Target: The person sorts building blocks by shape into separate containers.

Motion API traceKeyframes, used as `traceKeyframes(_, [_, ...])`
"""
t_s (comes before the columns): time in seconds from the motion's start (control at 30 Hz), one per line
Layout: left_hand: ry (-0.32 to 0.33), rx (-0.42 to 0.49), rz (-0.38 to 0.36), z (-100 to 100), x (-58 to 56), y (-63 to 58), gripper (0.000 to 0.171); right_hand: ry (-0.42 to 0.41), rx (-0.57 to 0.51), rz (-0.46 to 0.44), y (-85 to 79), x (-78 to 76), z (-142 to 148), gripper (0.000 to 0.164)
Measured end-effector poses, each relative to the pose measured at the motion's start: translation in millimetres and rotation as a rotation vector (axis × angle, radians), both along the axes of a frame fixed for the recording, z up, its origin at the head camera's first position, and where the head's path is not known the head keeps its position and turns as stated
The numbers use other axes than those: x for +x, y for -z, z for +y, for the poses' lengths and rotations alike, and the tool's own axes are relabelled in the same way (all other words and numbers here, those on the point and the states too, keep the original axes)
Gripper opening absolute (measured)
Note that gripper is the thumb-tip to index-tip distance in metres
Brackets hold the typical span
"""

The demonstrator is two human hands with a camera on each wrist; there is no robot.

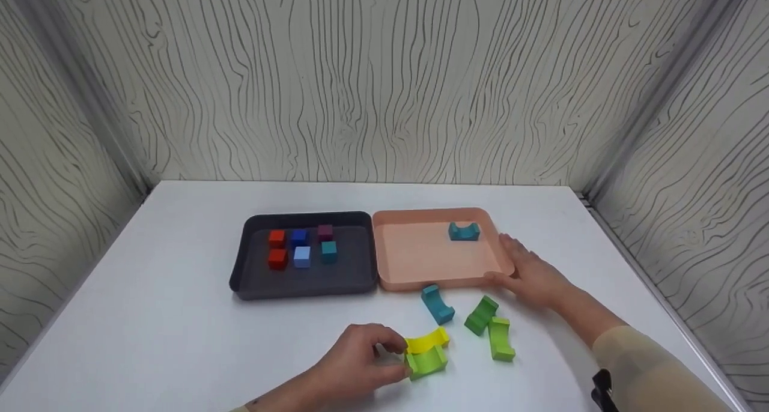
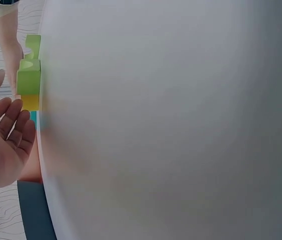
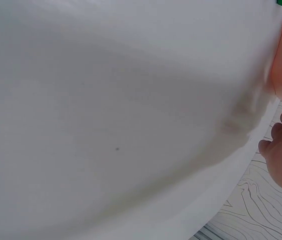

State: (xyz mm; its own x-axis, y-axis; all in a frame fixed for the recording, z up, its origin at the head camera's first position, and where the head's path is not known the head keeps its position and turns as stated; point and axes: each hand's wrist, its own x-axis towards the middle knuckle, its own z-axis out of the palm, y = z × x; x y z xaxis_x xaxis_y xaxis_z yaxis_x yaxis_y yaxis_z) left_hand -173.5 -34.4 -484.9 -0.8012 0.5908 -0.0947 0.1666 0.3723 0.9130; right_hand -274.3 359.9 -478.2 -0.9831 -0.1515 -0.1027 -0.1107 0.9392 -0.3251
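Pushing unevenly could part the lime block (image 1: 428,362) from the yellow block (image 1: 429,341).
Both, smooth and hollow-curved, sit touching in front of the pink tray (image 1: 414,253); your left hand (image 1: 357,358), half spread, meets them, though whether it grips, I can't tell. Your right hand (image 1: 537,277), fingers extended, rests along the tray's right side.

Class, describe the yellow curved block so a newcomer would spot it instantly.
On the white table, find the pink rectangular tray. Nearer the viewer, find the person's left hand. Beside it, the yellow curved block lies just beyond a lime-green curved block and is the only yellow piece.
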Motion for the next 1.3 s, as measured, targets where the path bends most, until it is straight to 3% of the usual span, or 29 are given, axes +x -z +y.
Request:
traceKeyframes(0.67, [-0.006, 0.018, -0.008, 13, 0.1, 10.8, 0.036, -0.004, -0.005, 0.001, 1.3, -2.7, 2, 0.116])
traceKeyframes(0.9, [-0.039, 0.029, -0.046, 16, 3.9, 13.8, 0.039, 0.004, -0.014, -0.001, 1.0, -1.9, 2, 0.117])
traceKeyframes(1.13, [-0.074, -0.011, -0.002, 17, 8.1, 19.8, 0.041, 0.014, -0.036, -0.015, 0.1, -0.3, 1, 0.114])
traceKeyframes(1.3, [-0.089, -0.015, -0.024, 16, 8.9, 22.9, 0.041, 0.016, -0.032, -0.021, 0.2, -0.6, 0, 0.114])
